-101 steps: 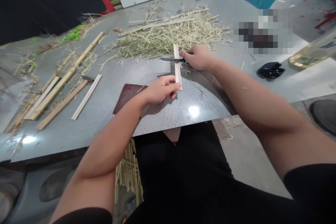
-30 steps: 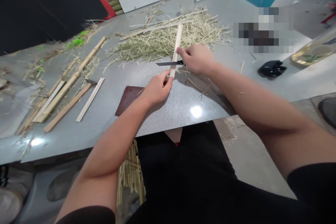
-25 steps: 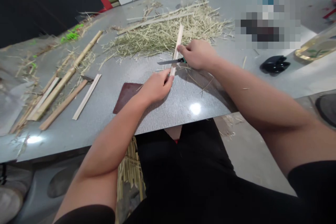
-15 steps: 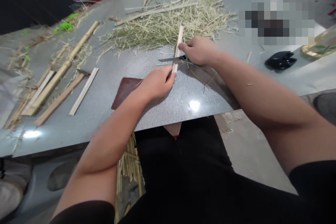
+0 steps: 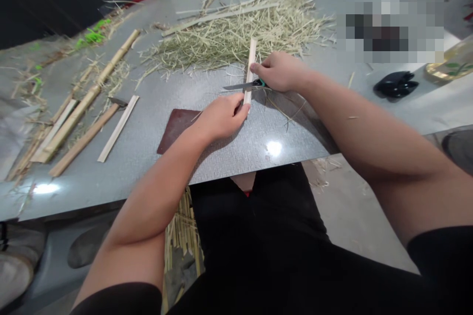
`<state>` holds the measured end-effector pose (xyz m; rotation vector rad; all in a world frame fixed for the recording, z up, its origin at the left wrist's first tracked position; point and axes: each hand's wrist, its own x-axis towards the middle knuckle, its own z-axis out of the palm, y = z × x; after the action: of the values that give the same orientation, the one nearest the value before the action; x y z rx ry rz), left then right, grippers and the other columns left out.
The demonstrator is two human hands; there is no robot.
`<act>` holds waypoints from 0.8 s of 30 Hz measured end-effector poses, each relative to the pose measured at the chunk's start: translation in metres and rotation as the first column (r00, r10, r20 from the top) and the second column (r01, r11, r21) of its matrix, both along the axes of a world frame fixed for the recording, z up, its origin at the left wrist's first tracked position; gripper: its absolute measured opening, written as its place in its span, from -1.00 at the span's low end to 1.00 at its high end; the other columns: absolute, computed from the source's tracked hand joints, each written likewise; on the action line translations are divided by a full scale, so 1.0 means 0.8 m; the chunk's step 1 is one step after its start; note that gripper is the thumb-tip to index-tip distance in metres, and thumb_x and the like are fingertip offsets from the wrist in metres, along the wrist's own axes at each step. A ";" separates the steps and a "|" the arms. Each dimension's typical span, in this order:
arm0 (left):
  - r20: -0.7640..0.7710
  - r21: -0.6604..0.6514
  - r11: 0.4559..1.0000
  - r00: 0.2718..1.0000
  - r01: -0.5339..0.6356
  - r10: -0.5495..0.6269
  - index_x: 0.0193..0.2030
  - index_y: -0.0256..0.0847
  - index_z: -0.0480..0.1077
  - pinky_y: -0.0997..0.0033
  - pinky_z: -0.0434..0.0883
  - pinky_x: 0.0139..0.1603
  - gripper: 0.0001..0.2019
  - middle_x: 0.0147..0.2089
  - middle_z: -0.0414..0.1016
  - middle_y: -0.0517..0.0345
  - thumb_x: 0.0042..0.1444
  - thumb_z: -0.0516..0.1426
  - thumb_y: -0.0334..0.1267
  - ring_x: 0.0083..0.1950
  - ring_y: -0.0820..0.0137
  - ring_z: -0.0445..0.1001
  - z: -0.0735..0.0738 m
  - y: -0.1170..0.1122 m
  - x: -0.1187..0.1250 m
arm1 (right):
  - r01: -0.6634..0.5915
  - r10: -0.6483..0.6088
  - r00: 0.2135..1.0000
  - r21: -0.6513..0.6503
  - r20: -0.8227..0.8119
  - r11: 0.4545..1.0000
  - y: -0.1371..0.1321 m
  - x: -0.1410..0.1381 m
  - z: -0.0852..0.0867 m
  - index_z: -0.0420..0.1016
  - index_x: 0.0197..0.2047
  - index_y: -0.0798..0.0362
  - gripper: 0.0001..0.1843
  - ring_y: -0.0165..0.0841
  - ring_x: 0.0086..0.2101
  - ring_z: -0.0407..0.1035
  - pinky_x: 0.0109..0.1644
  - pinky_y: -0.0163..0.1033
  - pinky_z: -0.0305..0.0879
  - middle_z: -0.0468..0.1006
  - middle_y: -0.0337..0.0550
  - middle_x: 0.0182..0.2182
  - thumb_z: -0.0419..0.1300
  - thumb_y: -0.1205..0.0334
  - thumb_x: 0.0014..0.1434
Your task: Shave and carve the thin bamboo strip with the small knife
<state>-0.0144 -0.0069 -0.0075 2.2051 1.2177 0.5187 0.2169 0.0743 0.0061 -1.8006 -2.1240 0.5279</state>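
Between my hands a pale bamboo strip (image 5: 252, 54) points away from me over the grey table. My left hand (image 5: 226, 114) is closed round its near end, thumb on top. My right hand (image 5: 283, 71) is closed on a knife (image 5: 236, 86) with a dark green handle, mostly hidden in the palm. Its blade lies crosswise against the strip, tip pointing left, and the right thumb presses on the strip beyond the blade. A dark red-brown flat piece (image 5: 175, 130) lies partly under my left forearm.
A heap of bamboo shavings (image 5: 236, 34) lies beyond my hands. To the left are a hammer (image 5: 86, 139), another pale strip (image 5: 118, 128) and a long bamboo pole (image 5: 92, 93). A shiny black object (image 5: 395, 84) sits at the right. The table's near edge (image 5: 258, 171) runs before my lap.
The bamboo strip has tilted slightly and its far end has shifted a little left and nearer. The blade sits slightly closer to me. Both hands keep their holds.
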 end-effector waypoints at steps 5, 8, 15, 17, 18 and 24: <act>-0.034 0.007 1.000 0.999 0.006 -0.006 -0.29 -0.10 0.24 0.21 0.05 -0.24 -0.66 -0.38 0.39 0.13 0.55 0.15 -0.09 -0.38 0.36 0.22 0.006 -0.005 0.002 | -0.069 0.070 0.997 -0.021 0.017 0.997 -0.002 0.002 0.001 0.38 -0.42 0.05 -0.36 -0.32 -0.36 0.18 -0.09 -0.11 0.11 0.29 -0.04 -0.52 0.08 -0.24 0.57; -0.067 -0.007 1.000 0.998 0.014 -0.014 -0.22 -0.11 0.34 0.21 0.06 -0.23 -0.67 -0.33 0.44 0.10 0.58 0.14 0.00 -0.34 0.33 0.27 0.011 -0.009 0.004 | -0.116 0.116 0.993 -0.013 0.028 0.993 0.001 0.005 -0.002 0.42 -0.39 0.05 -0.38 -0.33 -0.36 0.19 -0.10 -0.12 0.10 0.32 -0.05 -0.51 0.10 -0.25 0.57; -0.092 -0.001 1.000 0.996 -0.004 0.004 -0.25 -0.10 0.30 0.23 0.00 -0.22 -0.58 -0.38 0.38 0.11 0.55 0.22 0.11 -0.37 0.33 0.17 0.012 -0.015 0.006 | -0.152 0.152 0.988 -0.025 0.004 0.988 0.012 0.011 -0.014 0.54 -0.33 0.04 -0.35 -0.30 -0.31 0.30 -0.09 -0.15 0.09 0.39 -0.03 -0.49 0.20 -0.37 0.50; -0.074 -0.009 1.000 0.997 -0.005 0.005 -0.26 -0.10 0.28 0.23 -0.02 -0.21 -0.58 -0.39 0.35 0.12 0.53 0.25 0.09 -0.37 0.33 0.15 0.013 -0.016 0.007 | -0.152 0.152 0.988 -0.032 -0.001 0.988 0.013 0.011 -0.015 0.57 -0.32 0.04 -0.36 -0.29 -0.30 0.30 -0.09 -0.16 0.09 0.41 -0.02 -0.48 0.21 -0.38 0.49; -0.072 -0.017 1.000 0.997 -0.010 0.009 -0.26 -0.10 0.28 0.22 -0.03 -0.20 -0.59 -0.39 0.34 0.12 0.52 0.26 0.07 -0.36 0.33 0.14 0.014 -0.017 0.008 | -0.152 0.152 0.988 -0.035 0.004 0.988 0.013 0.011 -0.015 0.58 -0.31 0.04 -0.36 -0.29 -0.30 0.30 -0.10 -0.16 0.09 0.42 -0.02 -0.48 0.21 -0.38 0.49; -0.101 -0.034 0.999 0.995 -0.001 -0.002 -0.24 -0.12 0.32 0.22 -0.05 -0.18 -0.61 -0.38 0.36 0.11 0.53 0.25 0.07 -0.36 0.32 0.16 0.017 -0.017 0.009 | -0.167 0.167 0.985 -0.033 0.029 0.985 0.013 0.013 -0.015 0.56 -0.32 0.04 -0.36 -0.30 -0.31 0.30 -0.10 -0.14 0.12 0.44 -0.02 -0.46 0.17 -0.36 0.51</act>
<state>-0.0073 -0.0206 0.0063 2.2262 1.2681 0.3870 0.2276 0.0849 -0.0057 -1.6654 -2.3139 0.5790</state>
